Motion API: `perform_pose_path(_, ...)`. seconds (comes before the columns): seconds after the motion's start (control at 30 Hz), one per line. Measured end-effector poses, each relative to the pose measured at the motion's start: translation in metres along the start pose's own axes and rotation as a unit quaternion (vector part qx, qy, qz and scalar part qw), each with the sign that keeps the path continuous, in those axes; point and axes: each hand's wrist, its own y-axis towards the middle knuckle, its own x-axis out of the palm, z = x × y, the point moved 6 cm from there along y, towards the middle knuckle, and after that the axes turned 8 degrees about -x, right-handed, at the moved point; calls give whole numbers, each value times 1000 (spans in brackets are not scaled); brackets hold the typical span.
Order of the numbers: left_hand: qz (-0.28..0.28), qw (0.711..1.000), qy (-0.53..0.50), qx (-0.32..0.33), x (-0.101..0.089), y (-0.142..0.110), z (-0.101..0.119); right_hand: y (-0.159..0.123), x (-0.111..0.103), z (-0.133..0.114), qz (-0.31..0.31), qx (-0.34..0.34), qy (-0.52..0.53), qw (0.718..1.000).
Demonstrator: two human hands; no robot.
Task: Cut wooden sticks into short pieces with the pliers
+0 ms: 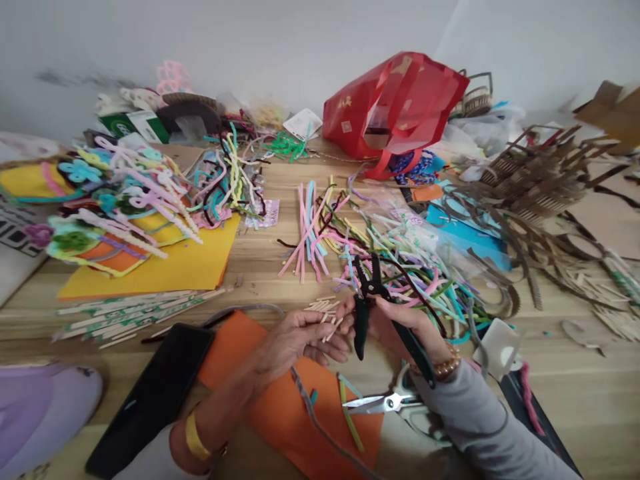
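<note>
My left hand (295, 337) has its fingers closed on several short pale wooden sticks (331, 328). In my right hand (407, 327) is a pair of wire strippers (371, 285) with dark green handles; the jaws stand apart and point away from me. The fingertips of both hands nearly meet beside one handle. Just beyond my left fingers lie more short stick pieces (320, 305). Below the hands, an orange sheet (270, 433) spreads over the table, with scissors (393, 403), blades parted, at its right edge.
Pipe cleaners (310, 233) in many colours heap beyond my hands. To the left are pipe-cleaner flowers (83, 171), a yellow sheet (200, 267), long wooden sticks (130, 317) and a black phone (150, 400). A red bag (355, 110) and small woven baskets (530, 180) stand farther back.
</note>
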Motion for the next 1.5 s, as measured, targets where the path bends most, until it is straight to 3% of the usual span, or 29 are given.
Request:
perform_pose_path(0.23,-23,999,12,-22,0,-5,-4,1,-8,13,-11,0,-2,1000)
perform_pose_path(0.5,-38,999,21,-21,2,-7,-6,-1,3,3,-22,19,-24,999)
perform_pose_path(1.17,-26,999,31,-11,-1,-3,-9,0,1,7,-20,19,-17,999)
perform_pose_path(1.5,-23,999,38,-18,2,-6,-8,1,2,-4,-12,10,5,1000)
